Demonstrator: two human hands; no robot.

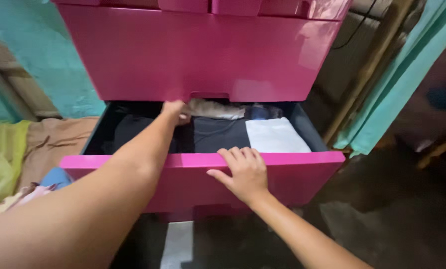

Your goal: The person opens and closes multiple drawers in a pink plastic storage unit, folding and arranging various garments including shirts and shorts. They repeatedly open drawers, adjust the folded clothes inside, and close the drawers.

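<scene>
Your left hand (175,110) reaches deep into the open pink drawer (203,160), fingers closed on the grey folded garment (214,108) at the back | your right hand (244,172) rests spread on the front rim, holding nothing | garment's length runs left-right, nearest your left.

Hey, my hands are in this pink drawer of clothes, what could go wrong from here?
1. The left hand reaches far back under the closed drawer above; knuckles might scrape its lower edge.
2. The right hand rests on the open drawer's front rim; pushing it shut could pinch the left arm.
</scene>
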